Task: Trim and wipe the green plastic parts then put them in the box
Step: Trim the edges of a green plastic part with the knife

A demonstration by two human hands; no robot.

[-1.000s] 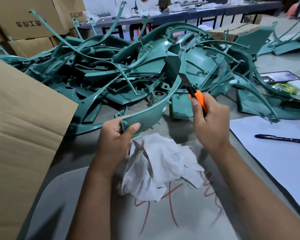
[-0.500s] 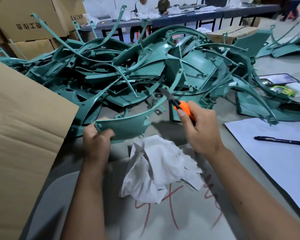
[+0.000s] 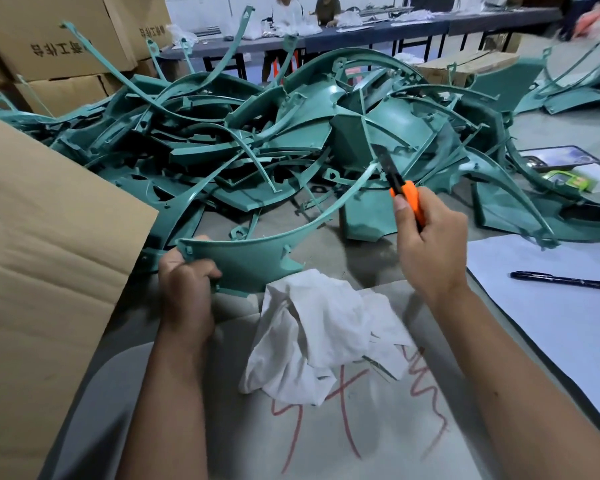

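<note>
Swung leftward since the earlier frame, the curved green plastic part (image 3: 257, 251) now lies lower and flatter, its broad end at centre left and its thin arm arcing up to the centre right of the frame. The left hand (image 3: 187, 282) grips that broad end, fingers curled round its edge. The right hand (image 3: 430, 247) holds an orange-handled utility knife (image 3: 400, 187), fingers wrapped on the handle, the blade's tip touching or just beside the thin arm's far end. Trimming looks to be the step in hand; wiping and boxing are not yet done. Next, the blade probably needs to run along the arm's edge while the left hand steadies the part. A crumpled white cloth (image 3: 323, 337) lies on the grey bench (image 3: 378, 441) just below. Behind sprawls the heap of green parts (image 3: 257, 140); a brown cardboard box flap (image 3: 49, 265) fills the left.
</note>
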